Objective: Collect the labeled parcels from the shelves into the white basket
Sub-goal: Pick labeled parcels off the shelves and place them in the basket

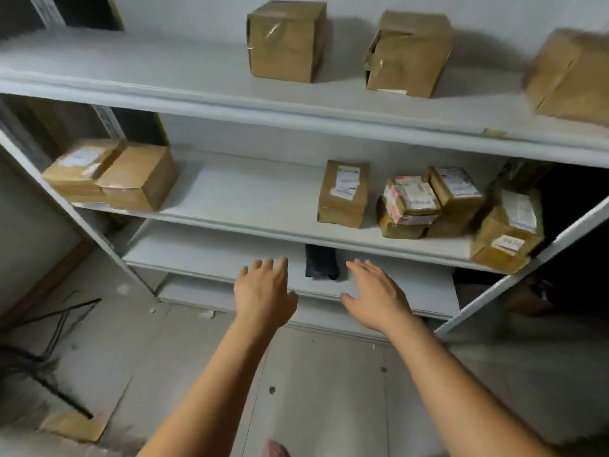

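White metal shelving point(230, 100) fills the wall ahead of me, above a grey floor point(329, 390). Far left on the floor lie thin black stand legs point(49, 328) and a flat scrap of brown cardboard point(75, 423). At the middle shelf's left end two brown cardboard boxes point(112, 176) sit touching, and the left one bears a white label. My left grip point(263, 291) reaches toward the lower shelf, fingers spread and straight, holding nothing. Just right of it, on that shelf, lies a dark flat bundle point(321, 262). My right grip point(375, 291) is likewise spread, palm down, near the bundle, holding nothing. Three plain brown boxes point(285, 41) stand well apart on the top shelf. On the middle shelf an upright brown parcel with white labels point(344, 192) stands alone. Further right, a huddle of labelled brown parcels point(412, 206) crowds the shelf's end.
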